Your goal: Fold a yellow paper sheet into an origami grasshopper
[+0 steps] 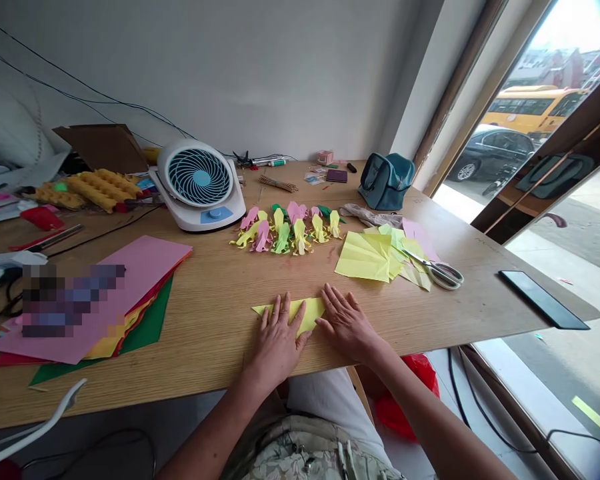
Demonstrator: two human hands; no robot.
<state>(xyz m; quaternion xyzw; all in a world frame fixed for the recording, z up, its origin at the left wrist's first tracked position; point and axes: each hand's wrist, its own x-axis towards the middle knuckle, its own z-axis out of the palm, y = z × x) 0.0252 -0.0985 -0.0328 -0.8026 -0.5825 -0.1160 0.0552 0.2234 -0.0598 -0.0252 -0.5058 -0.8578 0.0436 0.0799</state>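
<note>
A folded piece of yellow paper (307,315) lies flat on the wooden table near its front edge, with a pointed left corner. My left hand (279,337) rests on it with the fingers stretched out and lying flat. Over its right end lies my right hand (347,323), also flat with fingers extended, hiding that end of the paper. Beyond the hands stand several small paper squids (300,235) in yellow, pink and green, with curled strips at their bottoms. To the right are creased yellow sheets (364,257) and scissors (444,273) lying on paper pieces.
A stack of coloured paper (145,267) lies at the left, partly under a blurred patch. Behind it stands a white fan (200,179). A blue bag (387,181) sits at the back right, and a dark phone-like slab (543,299) lies near the table's right edge.
</note>
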